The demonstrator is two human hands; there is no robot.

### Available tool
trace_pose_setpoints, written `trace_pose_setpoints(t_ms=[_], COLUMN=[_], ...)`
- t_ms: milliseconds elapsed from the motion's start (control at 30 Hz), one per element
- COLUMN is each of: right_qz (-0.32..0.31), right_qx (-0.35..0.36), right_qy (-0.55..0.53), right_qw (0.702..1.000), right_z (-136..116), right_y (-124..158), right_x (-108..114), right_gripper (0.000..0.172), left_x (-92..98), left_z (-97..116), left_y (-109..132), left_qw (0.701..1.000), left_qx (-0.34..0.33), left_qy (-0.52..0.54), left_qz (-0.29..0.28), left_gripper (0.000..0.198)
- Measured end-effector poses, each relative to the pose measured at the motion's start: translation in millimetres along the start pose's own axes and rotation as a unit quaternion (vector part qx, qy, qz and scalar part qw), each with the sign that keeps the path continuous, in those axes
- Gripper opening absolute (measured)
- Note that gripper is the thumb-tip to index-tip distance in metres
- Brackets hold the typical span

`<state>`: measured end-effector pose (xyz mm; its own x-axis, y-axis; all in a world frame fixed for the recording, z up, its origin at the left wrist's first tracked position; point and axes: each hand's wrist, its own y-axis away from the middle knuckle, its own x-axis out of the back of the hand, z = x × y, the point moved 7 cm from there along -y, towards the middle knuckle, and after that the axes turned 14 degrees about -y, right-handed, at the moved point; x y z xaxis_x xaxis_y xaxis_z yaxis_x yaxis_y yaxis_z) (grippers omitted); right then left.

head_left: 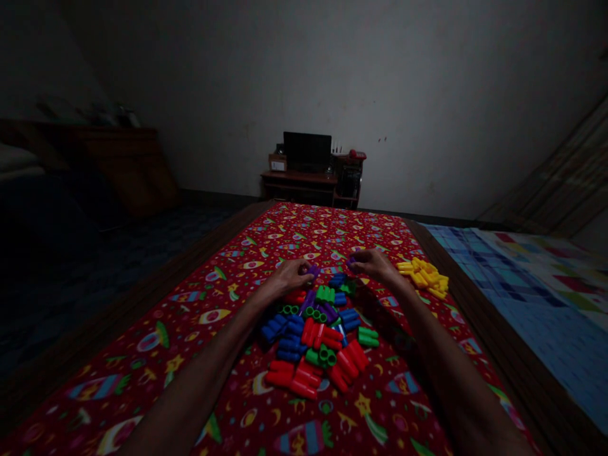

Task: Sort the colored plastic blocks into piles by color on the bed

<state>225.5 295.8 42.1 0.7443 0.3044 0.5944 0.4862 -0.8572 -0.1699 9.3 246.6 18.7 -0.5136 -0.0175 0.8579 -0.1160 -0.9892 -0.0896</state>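
Observation:
My left hand (293,276) is closed on a purple plastic building block (313,271) above the back left of a mixed pile. Farther right, my right hand (373,263) pinches another purple block (351,261), mostly covered by the fingers. Between my forearms lies the pile of tube-shaped blocks: red blocks (350,361), blue blocks (291,345), green blocks (368,337) and a few purple blocks (327,312). Beyond my right wrist sits a separate heap of yellow blocks (426,277).
A red patterned cloth (327,228) covers the surface under the blocks, with a brown border along its sides. Behind it stands a low desk (299,179) with a monitor (307,152). A wooden cabinet (126,164) is at left, and a blue checked cloth (484,272) lies at right.

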Motion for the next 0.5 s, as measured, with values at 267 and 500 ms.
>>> trace_pose_setpoints(t_ms=[267,500], right_qz=[0.163,-0.096], right_qx=[-0.018,0.085], right_qy=[0.135,-0.025], right_qw=[0.977,0.991], right_z=[-12,-68], right_y=[12,13], right_x=[24,-37], right_gripper=[0.038,0.025], left_x=[5.2,10.9], left_z=[18,42], left_y=[6,8], left_qw=[0.995,0.991], left_qx=[-0.004,-0.056], left_qy=[0.101,0.112], left_qz=[0.004,0.05], left_gripper=[0.027,0.028])
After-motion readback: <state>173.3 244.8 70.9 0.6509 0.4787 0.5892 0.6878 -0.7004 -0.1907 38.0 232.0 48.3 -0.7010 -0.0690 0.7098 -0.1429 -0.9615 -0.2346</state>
